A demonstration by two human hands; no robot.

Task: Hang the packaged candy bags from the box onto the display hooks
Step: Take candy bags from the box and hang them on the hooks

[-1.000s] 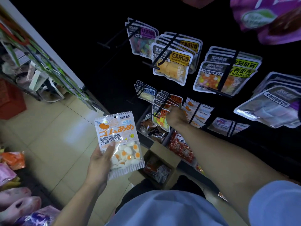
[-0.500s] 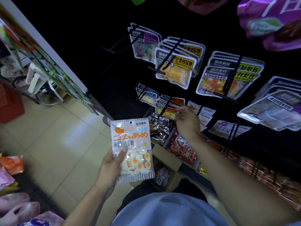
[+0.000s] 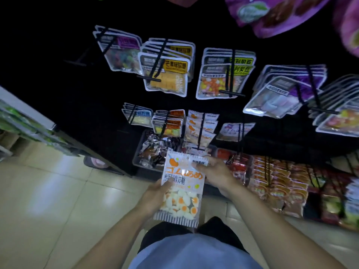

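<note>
Two hands grip one candy bag (image 3: pixel 182 185): left hand (image 3: pixel 155 197) low, right hand (image 3: pixel 215 171) high.

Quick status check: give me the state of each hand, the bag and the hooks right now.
Egg-candy bag: held upright, not yet hung.
Left hand: grips the bag's left edge.
Right hand: pinches the bag's top right corner.
Matching-bag hook: already loaded with bags.
Far-left upper hook: bare.

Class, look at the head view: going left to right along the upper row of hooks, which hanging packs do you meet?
Purple-label pack → yellow mango gummy pack → green-label orange-and-yellow candy pack → purple-topped pale candy pack.
</note>
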